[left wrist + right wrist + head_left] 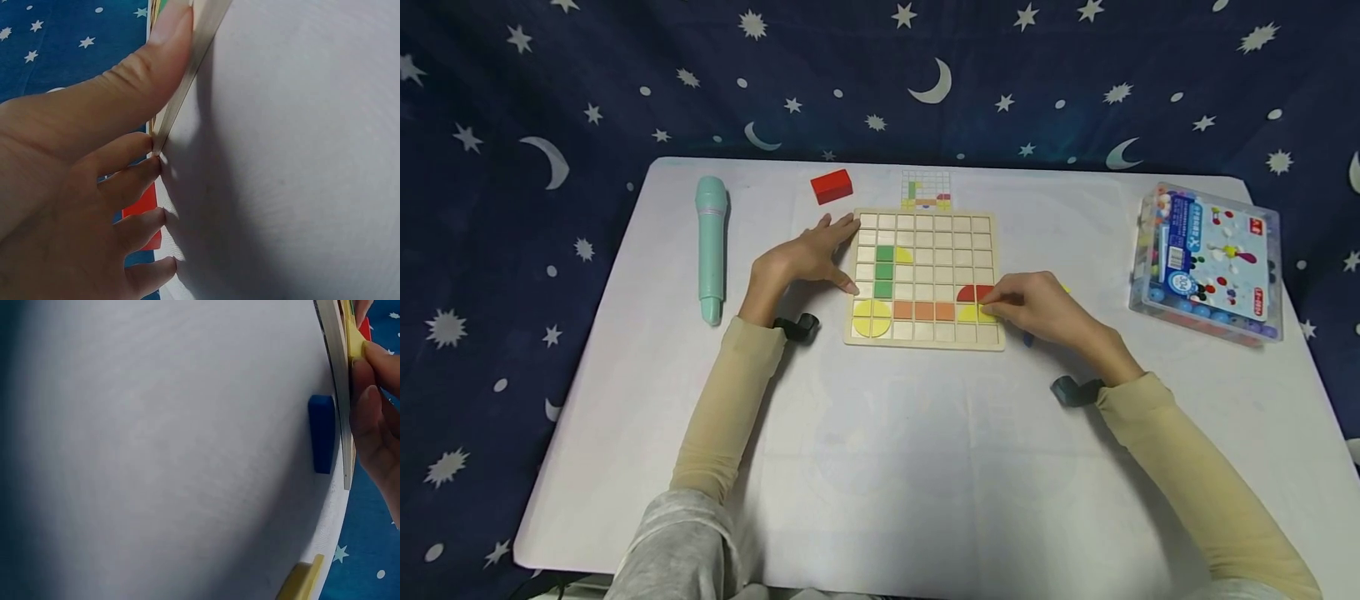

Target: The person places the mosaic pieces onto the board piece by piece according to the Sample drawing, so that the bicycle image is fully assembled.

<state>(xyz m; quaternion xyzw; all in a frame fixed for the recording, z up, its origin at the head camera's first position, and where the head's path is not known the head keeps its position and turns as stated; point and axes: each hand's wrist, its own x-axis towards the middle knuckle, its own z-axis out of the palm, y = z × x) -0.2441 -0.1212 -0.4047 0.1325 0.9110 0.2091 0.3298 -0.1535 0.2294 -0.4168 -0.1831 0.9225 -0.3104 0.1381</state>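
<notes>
A wooden grid board (925, 342) lies on the table with green, yellow, orange and red pieces in its squares. My left hand (808, 252) rests at the board's left edge, thumb and fingers spread along it; the left wrist view shows the thumb (147, 72) over the rim. At the board's right side my right hand (1037, 307) pinches a yellow piece (356, 344) between thumb and finger. Just left of it lie a red half-round shape (972, 292) and a yellow piece (967, 313). A blue piece (322, 434) lies on the table close to the board's edge.
Behind the board lies a small pattern card (926, 188), with a red block (832, 187) to its left. A mint-green microphone-shaped object (711, 250) is at left, a clear plastic box of beads (1206, 262) at right. Another yellow piece (300, 581) lies right of the board.
</notes>
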